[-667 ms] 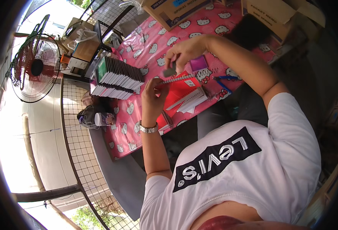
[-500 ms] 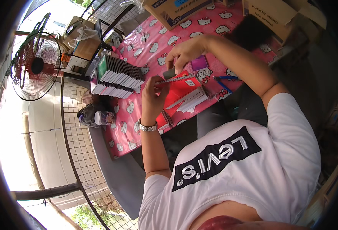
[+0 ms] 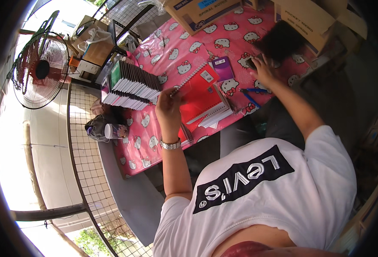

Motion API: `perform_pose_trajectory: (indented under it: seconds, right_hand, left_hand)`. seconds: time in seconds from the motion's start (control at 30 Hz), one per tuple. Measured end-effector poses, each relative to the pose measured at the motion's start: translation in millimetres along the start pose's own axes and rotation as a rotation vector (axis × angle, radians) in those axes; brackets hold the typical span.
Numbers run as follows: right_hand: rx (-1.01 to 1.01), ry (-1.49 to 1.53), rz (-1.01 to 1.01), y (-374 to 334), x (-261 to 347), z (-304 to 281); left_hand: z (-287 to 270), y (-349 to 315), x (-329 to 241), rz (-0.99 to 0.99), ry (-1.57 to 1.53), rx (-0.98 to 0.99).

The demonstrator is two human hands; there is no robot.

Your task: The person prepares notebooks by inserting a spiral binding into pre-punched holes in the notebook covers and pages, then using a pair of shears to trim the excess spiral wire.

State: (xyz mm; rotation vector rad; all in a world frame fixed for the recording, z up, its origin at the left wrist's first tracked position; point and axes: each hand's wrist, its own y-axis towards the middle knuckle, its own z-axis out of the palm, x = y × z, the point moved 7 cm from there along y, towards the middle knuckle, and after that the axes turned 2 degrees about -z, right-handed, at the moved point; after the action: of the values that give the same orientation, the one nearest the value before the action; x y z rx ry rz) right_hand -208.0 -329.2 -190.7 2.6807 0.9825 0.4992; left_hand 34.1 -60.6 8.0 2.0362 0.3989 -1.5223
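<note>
A: Where's the red notebook (image 3: 199, 92)?
B: On the table (image 3: 197, 37), in front of the person, lying over some white pages, with its coil along the far-left edge.

A: And the left hand (image 3: 168, 105)?
B: At the near end of that coil, fingers bent inward. They're blurred — I can't tell if they pinch the wire or only touch it.

A: The right hand (image 3: 264, 72)?
B: Off to the right, over the cloth, fingers partly spread beside a black heap (image 3: 283, 40). A small dark piece (image 3: 251, 64) shows at the fingertips; whether it's gripped, I can't tell.

A: Anything between the two hands?
B: A purple notebook (image 3: 223, 69) — just beyond the red one — and blue pliers (image 3: 254, 95) nearer the table's edge.
</note>
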Motion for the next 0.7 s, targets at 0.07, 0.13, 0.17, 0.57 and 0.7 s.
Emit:
perform_pose_trajectory:
  seconds: [0.07,0.13,0.17,0.57,0.7]
  right_hand:
    - [-0.040,0.023,-0.119,-65,49,-5]
    - [0.056,0.040,-0.166,-103,66,-3]
    - [0.103,0.053,-0.169,-109,64,-1]
    - [-0.130,0.972,-0.484,-48,209,-185]
    - [-0.157,0.774,-0.568,-42,238,-190]
  left_hand:
    - [-9,-13,9,-0.030,0.035,-0.077]
    - [-9,-11,14,-0.066,0.056,-0.096]
    - [-9,-10,18,-0.098,0.067,-0.100]
    - [-2,-12,22,0.006,-0.058,-0.142]
    - [-4,-19,24,0.071,-0.138,-0.212]
